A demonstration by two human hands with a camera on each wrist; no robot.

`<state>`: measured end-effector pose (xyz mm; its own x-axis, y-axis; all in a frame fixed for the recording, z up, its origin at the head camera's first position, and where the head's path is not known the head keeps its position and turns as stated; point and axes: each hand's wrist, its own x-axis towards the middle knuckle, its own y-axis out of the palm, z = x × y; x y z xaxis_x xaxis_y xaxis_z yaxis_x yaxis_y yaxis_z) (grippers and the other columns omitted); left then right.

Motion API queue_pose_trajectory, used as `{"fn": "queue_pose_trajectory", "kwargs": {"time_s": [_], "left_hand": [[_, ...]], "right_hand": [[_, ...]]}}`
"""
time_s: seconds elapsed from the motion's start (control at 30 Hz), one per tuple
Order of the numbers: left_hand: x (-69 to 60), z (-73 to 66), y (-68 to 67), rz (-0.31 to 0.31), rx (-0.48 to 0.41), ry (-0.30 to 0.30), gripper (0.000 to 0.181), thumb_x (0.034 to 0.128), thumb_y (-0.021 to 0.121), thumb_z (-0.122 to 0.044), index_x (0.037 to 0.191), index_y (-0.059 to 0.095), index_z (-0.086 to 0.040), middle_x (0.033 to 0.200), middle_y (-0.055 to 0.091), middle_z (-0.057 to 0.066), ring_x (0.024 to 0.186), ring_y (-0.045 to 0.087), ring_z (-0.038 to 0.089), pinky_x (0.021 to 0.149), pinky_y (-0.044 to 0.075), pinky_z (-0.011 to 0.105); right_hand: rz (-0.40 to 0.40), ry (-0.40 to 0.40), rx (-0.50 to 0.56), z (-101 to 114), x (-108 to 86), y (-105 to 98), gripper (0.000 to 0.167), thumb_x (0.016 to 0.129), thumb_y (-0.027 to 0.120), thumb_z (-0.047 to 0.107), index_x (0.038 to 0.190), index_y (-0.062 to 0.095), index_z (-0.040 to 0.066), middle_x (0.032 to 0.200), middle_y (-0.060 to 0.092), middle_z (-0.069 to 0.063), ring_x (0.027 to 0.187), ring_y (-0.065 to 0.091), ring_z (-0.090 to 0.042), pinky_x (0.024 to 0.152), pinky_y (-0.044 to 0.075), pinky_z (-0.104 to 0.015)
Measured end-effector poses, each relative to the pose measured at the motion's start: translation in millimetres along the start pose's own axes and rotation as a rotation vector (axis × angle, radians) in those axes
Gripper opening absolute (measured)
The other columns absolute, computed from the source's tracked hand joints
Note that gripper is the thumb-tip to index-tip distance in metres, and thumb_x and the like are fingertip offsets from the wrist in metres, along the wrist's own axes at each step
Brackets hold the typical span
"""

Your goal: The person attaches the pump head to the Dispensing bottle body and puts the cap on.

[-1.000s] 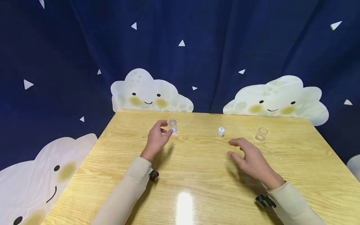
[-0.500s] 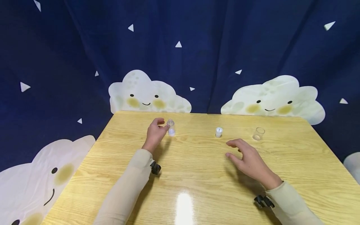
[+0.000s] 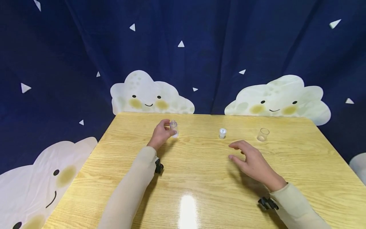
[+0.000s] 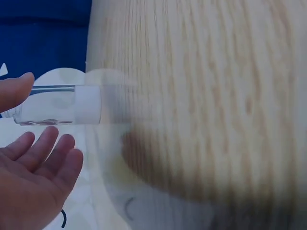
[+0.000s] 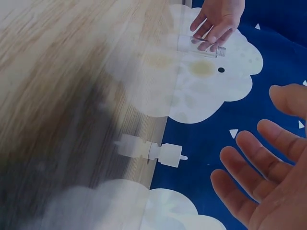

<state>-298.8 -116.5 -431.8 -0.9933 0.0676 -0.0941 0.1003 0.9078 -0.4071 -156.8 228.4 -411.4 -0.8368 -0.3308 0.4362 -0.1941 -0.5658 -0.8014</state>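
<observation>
L hand (image 3: pixel 161 135) now: thumb's just slid lower across clear bottle (image 3: pixel 173 126) nr table (image 3: pixel 200 165)'s far edge, fingers spread, prob. no grip yet. R hand (image 3: pixel 253 163) spread too.

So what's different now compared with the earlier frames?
The left forearm has reached a little farther forward. Since half a second ago, the thumb of the left hand has come lower across the clear bottle; whether it grips is unclear. The bottle, white piece, clear cup and right hand look about where they were.
</observation>
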Motion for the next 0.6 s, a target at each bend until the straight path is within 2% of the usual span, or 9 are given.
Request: {"fn": "queue_pose_trajectory", "kwargs": {"time_s": [0.3,0.5,0.6], "left_hand": [[10.9,12.3,2.6,0.052,-0.103,-0.045,0.06,0.0898,0.069,-0.003,0.145,0.045,-0.003,0.139,0.053,0.018,0.128,0.053,0.033,0.109,0.047,0.043],[12.0,11.6,3.2,0.051,-0.022,-0.033,0.038,0.0914,0.07,-0.013,0.128,0.062,-0.009,0.137,0.059,0.012,0.125,0.057,0.029,0.104,0.048,0.045],[11.8,8.1,3.9,0.053,0.015,-0.027,0.038,0.0915,0.071,-0.015,0.128,0.062,-0.01,0.135,0.061,0.012,0.126,0.056,0.029,0.104,0.048,0.045]], "right_hand": [[0.042,0.018,0.002,2.4,-2.3,0.8,0.032,0.09,0.073,0.015,0.121,0.064,0.01,0.115,0.068,-0.003,0.102,0.066,-0.023,0.076,0.055,-0.041],[0.04,0.003,-0.005,1.1,-3.5,1.7,0.03,0.091,0.072,0.016,0.12,0.065,0.01,0.116,0.068,-0.002,0.102,0.066,-0.022,0.076,0.054,-0.04],[0.044,0.003,0.0,0.9,-3.8,2.0,0.03,0.09,0.073,0.015,0.118,0.065,0.01,0.115,0.068,-0.001,0.102,0.067,-0.023,0.077,0.055,-0.04]]}}
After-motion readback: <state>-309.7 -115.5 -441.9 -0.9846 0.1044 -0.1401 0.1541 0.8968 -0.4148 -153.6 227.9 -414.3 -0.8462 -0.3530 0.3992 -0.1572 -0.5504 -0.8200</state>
